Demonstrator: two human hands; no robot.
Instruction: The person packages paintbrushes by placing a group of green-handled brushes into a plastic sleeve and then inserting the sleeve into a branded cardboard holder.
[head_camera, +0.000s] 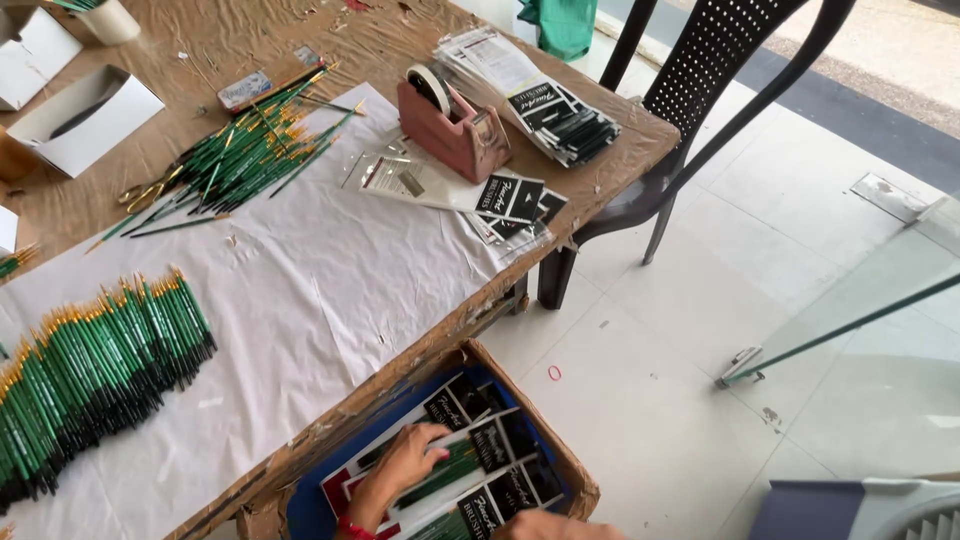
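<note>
Your right hand (545, 526) at 6 o'clock shows only a sliver, grip impossible to tell | left hand (405, 462) lies flat, fingers released, steadying packaged brush sets (470, 470) in cardboard box (580, 480) under table edge (400, 375) | loose green brushes (95, 370) rowed at 9 o'clock | tape dispenser (450, 125) at 12.

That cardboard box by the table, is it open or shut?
Open: the cardboard box has no lid on, and packs of brushes show inside.
</note>
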